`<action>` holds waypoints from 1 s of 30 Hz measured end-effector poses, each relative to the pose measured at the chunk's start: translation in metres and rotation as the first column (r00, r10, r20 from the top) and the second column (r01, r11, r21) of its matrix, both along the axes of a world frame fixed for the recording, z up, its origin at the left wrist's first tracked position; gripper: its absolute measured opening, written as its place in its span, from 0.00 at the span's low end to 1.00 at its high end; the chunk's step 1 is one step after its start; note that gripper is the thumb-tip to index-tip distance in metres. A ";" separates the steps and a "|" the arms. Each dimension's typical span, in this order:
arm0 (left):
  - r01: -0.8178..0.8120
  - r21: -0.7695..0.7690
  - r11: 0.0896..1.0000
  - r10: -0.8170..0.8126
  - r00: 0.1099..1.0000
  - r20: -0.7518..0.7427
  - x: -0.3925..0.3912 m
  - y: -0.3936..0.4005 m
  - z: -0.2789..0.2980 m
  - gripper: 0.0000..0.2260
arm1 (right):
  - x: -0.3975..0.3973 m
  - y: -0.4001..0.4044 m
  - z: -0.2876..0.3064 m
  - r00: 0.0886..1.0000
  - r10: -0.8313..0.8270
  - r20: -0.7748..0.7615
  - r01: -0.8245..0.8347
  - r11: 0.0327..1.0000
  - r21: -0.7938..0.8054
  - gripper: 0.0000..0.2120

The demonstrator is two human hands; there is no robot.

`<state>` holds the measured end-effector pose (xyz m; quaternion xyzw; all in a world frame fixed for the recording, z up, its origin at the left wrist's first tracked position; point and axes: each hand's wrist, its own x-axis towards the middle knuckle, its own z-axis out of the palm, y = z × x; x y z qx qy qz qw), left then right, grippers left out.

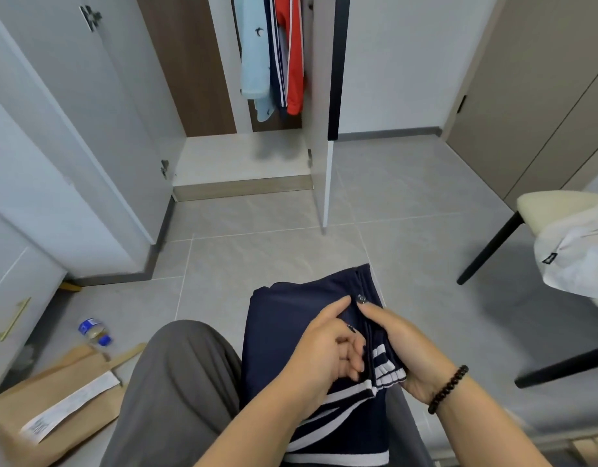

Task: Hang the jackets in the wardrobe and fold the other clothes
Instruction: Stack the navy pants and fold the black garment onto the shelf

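A dark blue garment with white stripes (290, 332) lies on the person's lap, folded into a thick pad over the gray trousers (176, 382). The left hand (327, 352) rests on top of it with curled fingers, the pointing finger stretched along a seam. The right hand (402, 348), with a bead bracelet (447, 389) on its wrist, holds the striped edge between thumb and fingers. Ahead, the wardrobe (243, 163) stands open with a light blue jacket (255, 55), a navy jacket (278, 52) and a red jacket (294, 59) hanging inside. A white garment (573, 254) lies on a chair (543, 203) at right. A water bottle (94, 332) and a paper bag (55, 399) sit on the floor at left.
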<state>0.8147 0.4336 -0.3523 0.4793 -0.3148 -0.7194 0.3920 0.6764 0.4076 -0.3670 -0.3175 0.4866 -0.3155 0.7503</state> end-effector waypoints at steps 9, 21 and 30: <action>-0.456 -0.109 0.883 0.453 0.771 0.447 0.070 -0.018 -0.055 0.14 | -0.005 -0.003 -0.019 0.993 -0.087 -0.081 0.084 0.996 -0.036 0.11; -0.161 0.519 0.840 0.222 0.973 -0.057 0.143 -0.038 -0.098 0.21 | -0.004 -0.045 -0.030 0.991 -0.107 0.077 0.104 0.994 0.038 0.20; -0.148 0.413 0.899 0.234 0.958 -0.166 0.201 -0.137 -0.068 0.23 | 0.033 -0.153 -0.032 0.980 -0.134 0.150 0.126 0.990 0.061 0.19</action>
